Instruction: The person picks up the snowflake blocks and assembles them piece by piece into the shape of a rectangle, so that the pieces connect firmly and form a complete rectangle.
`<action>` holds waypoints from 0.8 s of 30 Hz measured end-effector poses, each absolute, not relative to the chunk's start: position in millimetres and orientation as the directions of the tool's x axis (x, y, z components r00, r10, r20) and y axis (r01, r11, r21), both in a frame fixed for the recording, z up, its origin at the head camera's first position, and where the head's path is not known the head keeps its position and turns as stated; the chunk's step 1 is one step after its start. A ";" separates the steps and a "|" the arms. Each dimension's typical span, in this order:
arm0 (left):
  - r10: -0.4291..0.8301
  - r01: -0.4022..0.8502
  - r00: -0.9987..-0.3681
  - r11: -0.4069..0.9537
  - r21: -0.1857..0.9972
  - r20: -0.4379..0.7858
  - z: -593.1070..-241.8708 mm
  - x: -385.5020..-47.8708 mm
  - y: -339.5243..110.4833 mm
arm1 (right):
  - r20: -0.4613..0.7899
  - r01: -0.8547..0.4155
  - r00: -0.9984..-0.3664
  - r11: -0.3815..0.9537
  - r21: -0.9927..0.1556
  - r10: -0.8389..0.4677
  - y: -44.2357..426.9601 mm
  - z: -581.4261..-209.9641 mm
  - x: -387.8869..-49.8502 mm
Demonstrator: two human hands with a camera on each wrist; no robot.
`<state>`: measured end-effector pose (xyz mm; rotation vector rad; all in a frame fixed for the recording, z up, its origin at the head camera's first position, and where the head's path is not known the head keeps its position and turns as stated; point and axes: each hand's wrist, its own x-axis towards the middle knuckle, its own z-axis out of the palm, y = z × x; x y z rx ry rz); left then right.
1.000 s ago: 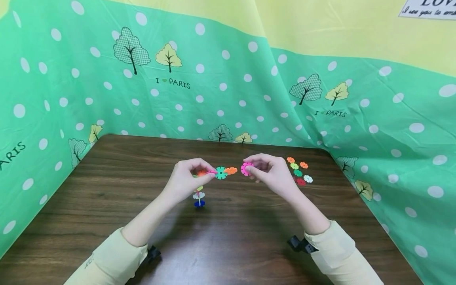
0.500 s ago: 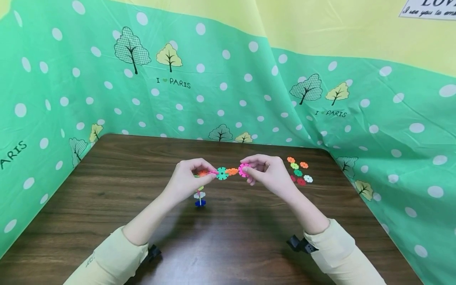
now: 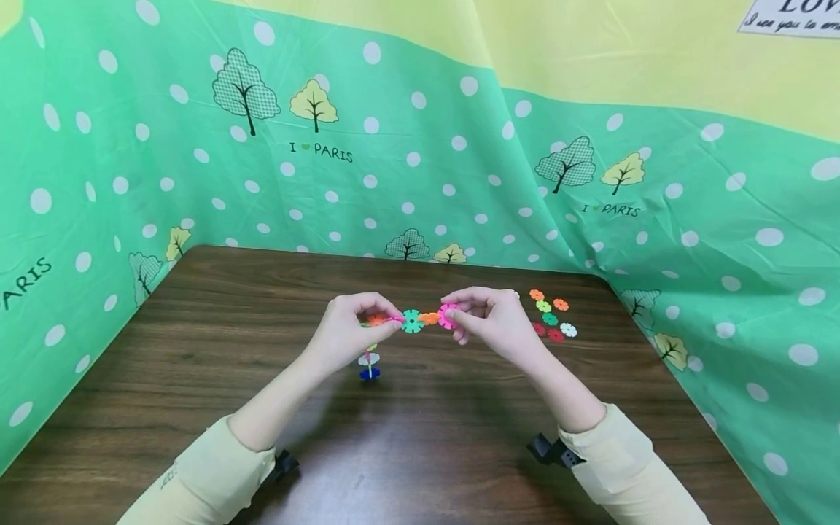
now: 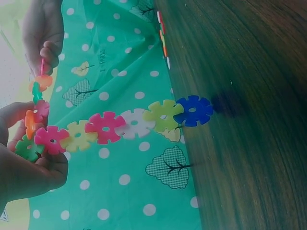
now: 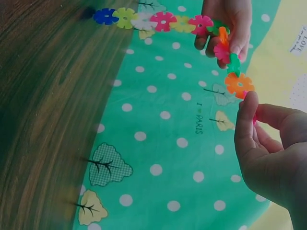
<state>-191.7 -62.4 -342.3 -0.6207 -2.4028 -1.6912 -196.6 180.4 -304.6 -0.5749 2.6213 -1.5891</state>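
A chain of interlocking snowflake discs hangs between the two hands. Its lower stretch drops straight down to a blue disc (image 4: 194, 111), just above the table, with yellow-green, white, pink and yellow discs above it. The left hand (image 3: 349, 324) pinches a pink disc (image 5: 221, 52) midway along the chain. From there a green disc (image 3: 412, 321) and an orange disc (image 5: 238, 85) run toward the right. The right hand (image 3: 491, 319) pinches a bright pink disc (image 3: 445, 309) by thumb and fingers; its edge meets the orange disc. Whether it is fully slotted in, I cannot tell.
Loose discs lie at the table's back right, among them an orange disc (image 3: 561, 305), a white disc (image 3: 569, 330) and a dark red disc (image 3: 555, 335). A green dotted cloth (image 3: 420, 197) hangs behind the brown wooden table (image 3: 197, 379).
The right hand has moved left, bringing its pink disc from a gap away up against the orange disc. The left hand keeps its grip on the chain, nearly still.
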 end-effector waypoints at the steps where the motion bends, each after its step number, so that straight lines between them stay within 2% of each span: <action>1: 0.254 0.412 -0.903 0.285 0.865 0.346 -342.2 -191.9 -62.2 | 0.159 -0.289 -0.935 0.416 -0.862 -0.318 180.0 -304.2 -196.2; 12: 0.320 0.458 -0.878 0.351 0.817 0.355 -335.7 -190.8 -62.6 | 0.157 -0.297 -0.931 0.437 -0.849 -0.329 170.2 -281.9 -177.2; 19: 0.440 0.519 -0.831 0.390 0.761 0.341 -325.1 -195.7 -59.3 | 0.200 -0.321 -0.923 0.377 -0.869 -0.328 173.4 -286.6 -180.6; 24: 0.428 0.528 -0.829 0.383 0.758 0.361 -318.4 -198.3 -56.0 | 0.234 -0.328 -0.927 0.332 -0.884 -0.293 182.4 -300.0 -190.4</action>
